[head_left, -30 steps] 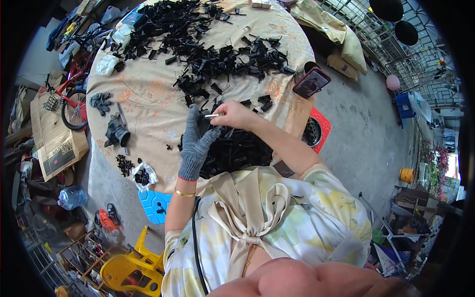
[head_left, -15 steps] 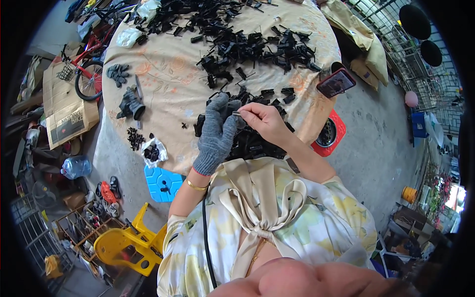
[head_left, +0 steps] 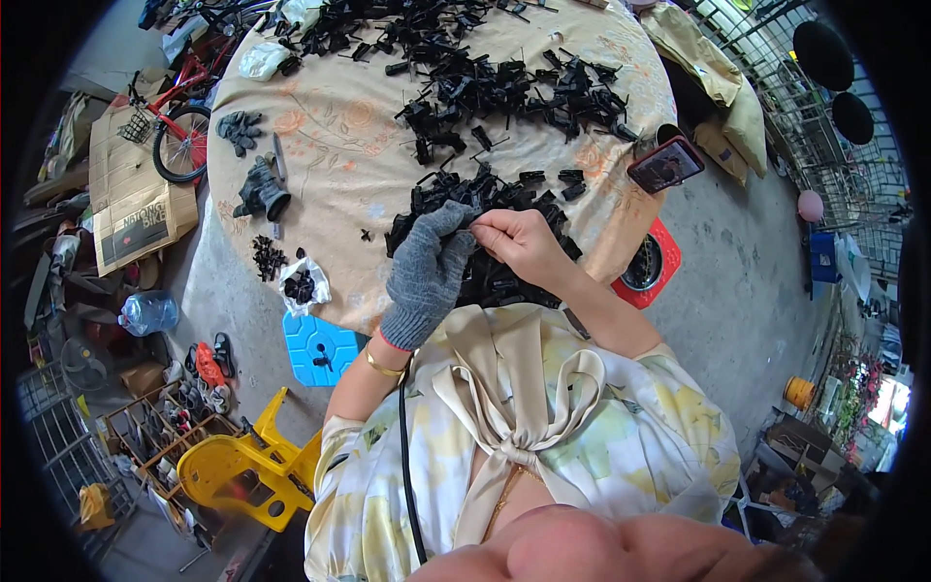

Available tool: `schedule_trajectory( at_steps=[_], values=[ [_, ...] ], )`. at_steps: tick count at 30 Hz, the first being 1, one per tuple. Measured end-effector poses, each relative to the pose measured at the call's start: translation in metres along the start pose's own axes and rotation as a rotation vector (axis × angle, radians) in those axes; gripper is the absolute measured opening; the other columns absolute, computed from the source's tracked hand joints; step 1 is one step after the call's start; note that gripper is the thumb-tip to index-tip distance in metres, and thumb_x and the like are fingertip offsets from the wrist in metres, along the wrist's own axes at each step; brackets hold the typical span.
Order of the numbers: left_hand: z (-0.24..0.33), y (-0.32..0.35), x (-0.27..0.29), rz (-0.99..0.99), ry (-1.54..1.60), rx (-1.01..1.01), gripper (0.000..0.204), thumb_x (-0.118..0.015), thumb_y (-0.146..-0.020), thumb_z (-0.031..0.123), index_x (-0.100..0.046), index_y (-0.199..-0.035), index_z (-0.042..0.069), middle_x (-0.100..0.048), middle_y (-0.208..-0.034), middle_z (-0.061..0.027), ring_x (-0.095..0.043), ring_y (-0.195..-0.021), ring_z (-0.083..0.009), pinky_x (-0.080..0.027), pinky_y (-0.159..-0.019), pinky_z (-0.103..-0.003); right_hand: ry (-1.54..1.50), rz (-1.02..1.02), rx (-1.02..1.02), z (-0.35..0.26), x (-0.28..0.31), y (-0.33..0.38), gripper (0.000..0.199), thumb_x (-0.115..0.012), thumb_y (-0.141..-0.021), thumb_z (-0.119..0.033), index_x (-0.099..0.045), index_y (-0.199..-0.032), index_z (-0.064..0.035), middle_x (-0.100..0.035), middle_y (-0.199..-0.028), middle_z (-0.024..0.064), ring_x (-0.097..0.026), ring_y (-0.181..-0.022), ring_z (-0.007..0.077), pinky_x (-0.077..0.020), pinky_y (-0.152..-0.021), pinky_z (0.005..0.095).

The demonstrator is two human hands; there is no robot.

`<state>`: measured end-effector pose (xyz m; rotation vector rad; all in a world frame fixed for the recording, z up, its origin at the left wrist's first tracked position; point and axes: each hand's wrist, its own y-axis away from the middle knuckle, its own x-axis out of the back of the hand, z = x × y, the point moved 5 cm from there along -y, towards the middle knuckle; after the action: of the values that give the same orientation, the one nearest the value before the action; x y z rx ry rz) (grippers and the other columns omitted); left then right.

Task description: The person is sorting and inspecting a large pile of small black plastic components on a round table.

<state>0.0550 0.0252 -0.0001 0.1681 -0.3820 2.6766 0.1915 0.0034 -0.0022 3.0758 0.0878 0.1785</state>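
Note:
My left hand [head_left: 427,264], in a grey knitted glove, is closed with thumb and fingers round a small black plastic part [head_left: 472,221], mostly hidden by the fingers. Bare and pinched at the fingertips, my right hand [head_left: 524,242] meets the glove's fingertips at that part. What lies in the right pinch is too small to make out. Both hands are over a near heap of black plastic parts [head_left: 509,281] at the table's front edge. A larger pile of similar black parts [head_left: 495,87] spreads across the far side of the table.
A patterned cloth [head_left: 330,194] covers the table. On its left lie two grey gloves [head_left: 262,189], a knife-like tool [head_left: 279,155], small black pieces [head_left: 269,257] and a white wrapper [head_left: 304,285] holding more. A phone [head_left: 665,165] stands at the right edge, above a red stool [head_left: 662,267].
My right fingertips have closed in against the gloved fingers; the thin light piece seen between them before is now hidden. The view has shifted slightly.

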Motion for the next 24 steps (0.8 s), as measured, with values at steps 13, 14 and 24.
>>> schedule_trajectory(
  at_steps=[13, 14, 24],
  values=[
    [-0.002, -0.007, -0.006, 0.008, 1.197, 0.464, 0.037, -0.052, -0.086, 0.007, -0.042, -0.121, 0.002, -0.049, -0.119, -0.019, -0.053, -0.105, -0.0275, -0.045, -0.091, -0.04, 0.035, 0.076, 0.197, -0.01, 0.018, 0.014, 0.009, -0.065, -0.078, -0.003, -0.061, -0.085, -0.0001, -0.057, -0.069, 0.0008, -0.051, -0.062, 0.0043, -0.0422, -0.055, 0.019],
    [-0.005, -0.005, -0.011, -0.075, 1.286, 0.519, 0.038, -0.051, -0.087, 0.009, -0.041, -0.123, 0.002, -0.049, -0.119, -0.0188, -0.053, -0.106, -0.0272, -0.045, -0.092, -0.041, 0.001, 0.096, 0.274, -0.013, 0.019, 0.016, 0.01, -0.066, -0.076, -0.001, -0.061, -0.084, -0.0008, -0.058, -0.069, 0.0017, -0.053, -0.063, 0.0045, -0.0433, -0.056, 0.0189],
    [0.011, 0.008, -0.019, -0.303, 0.768, 0.496, 0.047, -0.054, -0.085, 0.005, -0.036, -0.129, 0.003, -0.05, -0.114, -0.008, -0.05, -0.104, -0.0154, -0.045, -0.089, -0.031, 0.045, 0.003, 0.022, -0.01, 0.008, 0.009, 0.013, -0.067, -0.075, -0.002, -0.058, -0.085, -0.0021, -0.057, -0.069, 0.0004, -0.052, -0.063, 0.0041, -0.043, -0.056, 0.0189]
  ],
)
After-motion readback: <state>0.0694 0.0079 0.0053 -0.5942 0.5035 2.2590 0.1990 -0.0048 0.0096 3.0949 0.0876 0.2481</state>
